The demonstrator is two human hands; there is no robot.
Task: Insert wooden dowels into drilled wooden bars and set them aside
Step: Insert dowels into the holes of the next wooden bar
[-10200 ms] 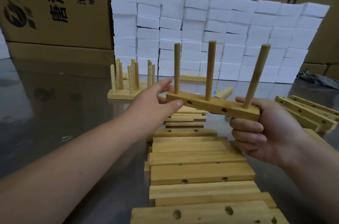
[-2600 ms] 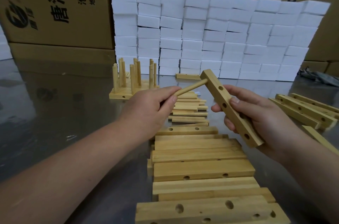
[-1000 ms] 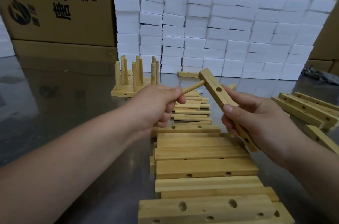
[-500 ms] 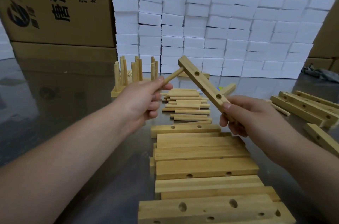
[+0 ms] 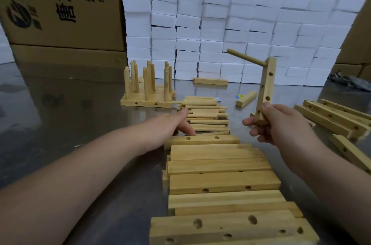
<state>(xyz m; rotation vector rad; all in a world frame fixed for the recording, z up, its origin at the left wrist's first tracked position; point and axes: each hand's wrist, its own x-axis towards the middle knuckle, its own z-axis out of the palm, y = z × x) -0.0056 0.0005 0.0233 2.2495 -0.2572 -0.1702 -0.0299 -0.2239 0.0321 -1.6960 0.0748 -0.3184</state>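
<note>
Right now the right hand (image 5: 281,122) is clamped on the lower end of a drilled bar (image 5: 264,92), thumb on its near face and fingers wrapped behind, holding it nearly upright above the counter (image 5: 60,116). One dowel (image 5: 246,57) sits in the bar's top hole, well above that hand, and juts out to the left, tilted slightly upward. The holes below it on the bar are bare.

Meanwhile the left hand (image 5: 176,124) reaches forward with fingers spread apart, holding nothing. Its fingertips (image 5: 184,112) rest at the near edge of the pile of loose dowels (image 5: 204,112), which lies just ahead of it and to the left of the right hand. Whether a finger already presses a dowel cannot be told.

Nearer the person than both hands, a row of undrilled-side and drilled bars (image 5: 220,172) lies stacked crosswise. Beyond the left hand stands the group of finished bars with upright dowels (image 5: 147,86). To the right of the right hand lie more drilled bars (image 5: 333,117). Far behind both hands rises a wall of white blocks (image 5: 230,30), backed by cardboard boxes (image 5: 60,4).
</note>
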